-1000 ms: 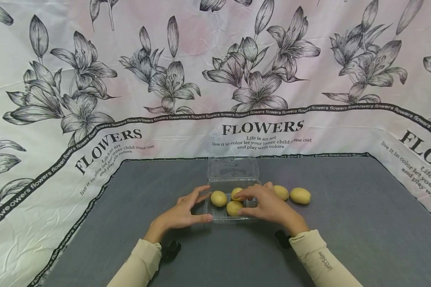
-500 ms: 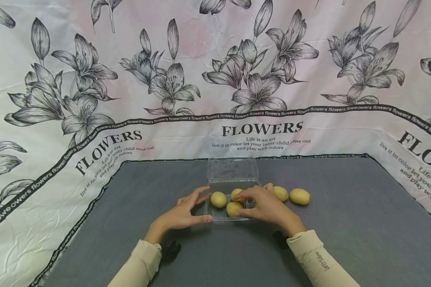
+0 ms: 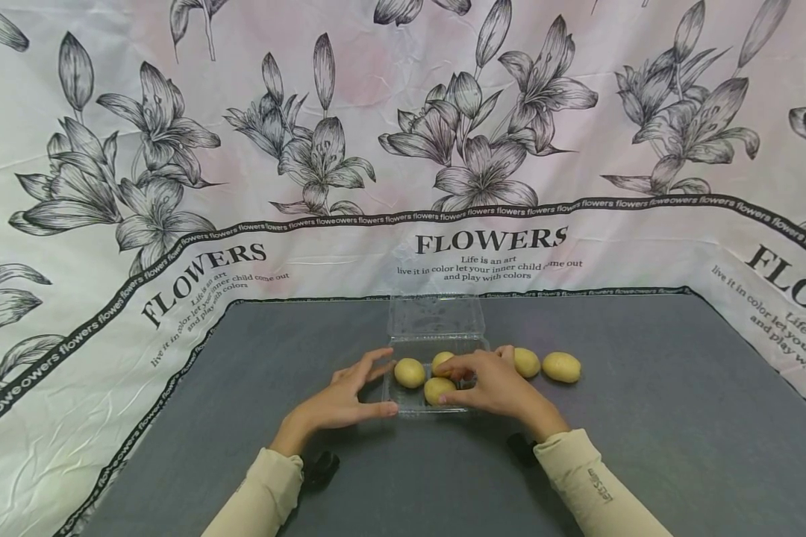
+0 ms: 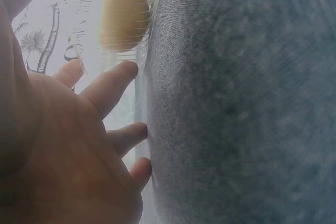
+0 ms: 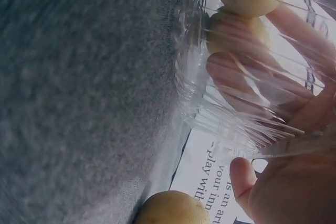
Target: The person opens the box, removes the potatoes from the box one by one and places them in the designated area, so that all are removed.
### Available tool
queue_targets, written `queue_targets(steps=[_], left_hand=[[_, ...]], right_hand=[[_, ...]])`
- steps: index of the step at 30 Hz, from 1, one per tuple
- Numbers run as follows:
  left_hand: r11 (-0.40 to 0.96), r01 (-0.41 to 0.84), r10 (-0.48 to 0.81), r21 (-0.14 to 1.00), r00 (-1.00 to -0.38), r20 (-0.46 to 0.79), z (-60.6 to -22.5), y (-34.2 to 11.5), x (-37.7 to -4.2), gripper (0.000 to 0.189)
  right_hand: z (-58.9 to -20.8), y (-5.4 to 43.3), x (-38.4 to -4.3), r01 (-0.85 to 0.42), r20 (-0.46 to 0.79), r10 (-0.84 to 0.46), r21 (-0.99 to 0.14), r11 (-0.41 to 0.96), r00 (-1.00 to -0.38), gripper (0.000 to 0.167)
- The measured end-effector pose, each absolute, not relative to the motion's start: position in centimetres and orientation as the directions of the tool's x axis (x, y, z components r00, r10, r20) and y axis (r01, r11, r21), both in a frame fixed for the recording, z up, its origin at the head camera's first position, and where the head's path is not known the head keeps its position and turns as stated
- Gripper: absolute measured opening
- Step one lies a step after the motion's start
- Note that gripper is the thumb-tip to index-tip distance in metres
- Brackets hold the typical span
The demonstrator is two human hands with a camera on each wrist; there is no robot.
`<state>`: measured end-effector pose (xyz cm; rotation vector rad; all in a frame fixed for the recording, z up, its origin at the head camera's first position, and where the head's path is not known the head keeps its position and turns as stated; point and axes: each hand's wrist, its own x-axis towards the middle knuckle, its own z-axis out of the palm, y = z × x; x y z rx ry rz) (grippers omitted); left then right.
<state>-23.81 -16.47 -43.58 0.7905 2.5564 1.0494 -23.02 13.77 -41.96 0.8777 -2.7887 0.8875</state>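
Note:
A clear plastic clamshell box (image 3: 416, 410) stands on the table with its lid raised at the back. It holds yellow oval fruits: a left one (image 3: 410, 373), a back one (image 3: 442, 362) and a front one (image 3: 438, 391). My left hand (image 3: 339, 400) spans the box's left side, fingers spread, thumb at the front corner. My right hand (image 3: 493, 382) reaches in over the right wall. Its thumb is against the front fruit and its fingertips reach the back one, with a gap between. The right wrist view shows these fingers (image 5: 231, 74) through the clear wall.
Two more yellow fruits lie outside the box, a nearer one (image 3: 527, 363) beside my right hand and a farther one (image 3: 561, 368) to its right. The grey tabletop (image 3: 645, 418) meets a flower-printed cloth (image 3: 490, 268) behind the raised lid (image 3: 436, 317).
My right wrist has shifted very slightly left, its thumb a little farther onto the front fruit. My left hand, the box and the fruits stay in place.

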Motion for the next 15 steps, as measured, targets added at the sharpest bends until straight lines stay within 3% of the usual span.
queue_targets(steps=[15], left_hand=[[0.584, 0.386, 0.581, 0.714, -0.813, -0.035, -43.52, -16.56, -23.71, 0.092]], right_hand=[[-41.67, 13.42, -23.19, -0.505, 0.177, -0.495, -0.54, 0.674, -0.85, 0.045]])
